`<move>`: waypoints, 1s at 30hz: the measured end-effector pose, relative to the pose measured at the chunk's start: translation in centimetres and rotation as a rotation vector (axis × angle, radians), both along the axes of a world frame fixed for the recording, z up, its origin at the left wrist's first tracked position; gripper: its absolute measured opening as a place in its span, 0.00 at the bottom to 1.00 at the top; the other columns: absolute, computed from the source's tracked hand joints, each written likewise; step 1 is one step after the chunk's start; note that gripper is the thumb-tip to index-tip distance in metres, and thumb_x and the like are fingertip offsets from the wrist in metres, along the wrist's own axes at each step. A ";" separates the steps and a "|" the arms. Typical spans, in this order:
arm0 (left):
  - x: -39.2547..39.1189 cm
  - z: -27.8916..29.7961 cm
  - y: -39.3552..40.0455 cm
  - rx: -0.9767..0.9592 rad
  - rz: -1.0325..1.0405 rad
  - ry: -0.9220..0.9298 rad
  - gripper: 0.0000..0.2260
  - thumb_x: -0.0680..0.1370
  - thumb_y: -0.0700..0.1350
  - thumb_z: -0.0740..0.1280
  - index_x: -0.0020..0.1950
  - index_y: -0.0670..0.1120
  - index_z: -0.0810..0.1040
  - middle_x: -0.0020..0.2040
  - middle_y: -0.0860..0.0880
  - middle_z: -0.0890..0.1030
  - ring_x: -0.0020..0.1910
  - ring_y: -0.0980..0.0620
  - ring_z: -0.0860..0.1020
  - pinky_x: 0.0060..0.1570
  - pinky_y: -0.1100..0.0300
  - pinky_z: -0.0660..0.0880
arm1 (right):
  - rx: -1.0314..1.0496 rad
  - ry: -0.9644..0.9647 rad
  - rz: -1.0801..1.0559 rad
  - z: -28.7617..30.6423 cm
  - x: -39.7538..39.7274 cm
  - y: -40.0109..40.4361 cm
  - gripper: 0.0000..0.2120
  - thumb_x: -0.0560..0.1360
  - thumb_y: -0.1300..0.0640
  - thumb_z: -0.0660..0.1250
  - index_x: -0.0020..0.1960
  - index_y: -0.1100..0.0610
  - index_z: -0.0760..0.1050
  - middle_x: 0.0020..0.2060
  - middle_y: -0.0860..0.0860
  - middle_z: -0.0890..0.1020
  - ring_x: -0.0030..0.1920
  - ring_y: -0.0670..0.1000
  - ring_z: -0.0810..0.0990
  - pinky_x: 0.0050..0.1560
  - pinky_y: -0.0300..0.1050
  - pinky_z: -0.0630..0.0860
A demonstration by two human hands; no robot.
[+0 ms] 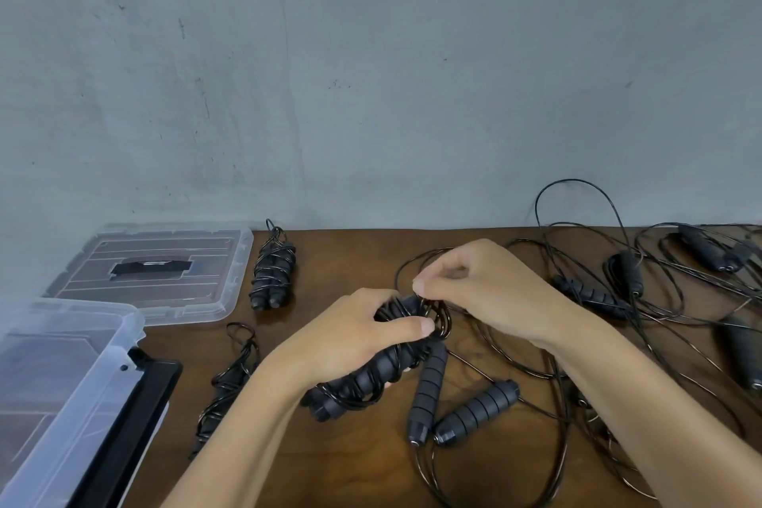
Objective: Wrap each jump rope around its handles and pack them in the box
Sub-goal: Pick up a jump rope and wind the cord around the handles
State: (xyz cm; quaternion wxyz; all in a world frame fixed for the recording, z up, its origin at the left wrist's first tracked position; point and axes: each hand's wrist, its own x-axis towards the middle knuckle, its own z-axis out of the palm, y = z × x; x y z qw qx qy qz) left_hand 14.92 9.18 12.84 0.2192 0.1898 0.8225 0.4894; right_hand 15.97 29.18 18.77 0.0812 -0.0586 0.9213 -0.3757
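**Ropes half packed, box waiting**

The black jump rope I'm wrapping [363, 375] has both foam handles side by side, cord coiled round them, tilted above the table. Two finished bundles lie to my left: one near the wall [273, 266], one closer in [224, 384]. A pair of unwrapped ribbed handles [453, 408] rests just below my work. Loose ropes [643, 280] sprawl tangled at my right. The clear plastic box [62, 384] sits open at far left.

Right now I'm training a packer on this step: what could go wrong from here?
The cord end pinched by the right hand could spring loose, unwinding the bundle in the left hand. Its slack also lies among the unwrapped ropes, so pulling may snag them or drag the loose handles.
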 end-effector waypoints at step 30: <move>-0.3 -1.7 -0.2 0.524 0.255 -0.465 0.23 0.81 0.58 0.68 0.57 0.37 0.83 0.50 0.29 0.84 0.42 0.36 0.83 0.44 0.46 0.83 | -0.667 -0.051 -0.084 -4.3 -3.0 -0.3 0.12 0.81 0.64 0.67 0.54 0.56 0.64 0.60 0.52 0.83 0.49 0.55 0.86 0.60 0.55 0.81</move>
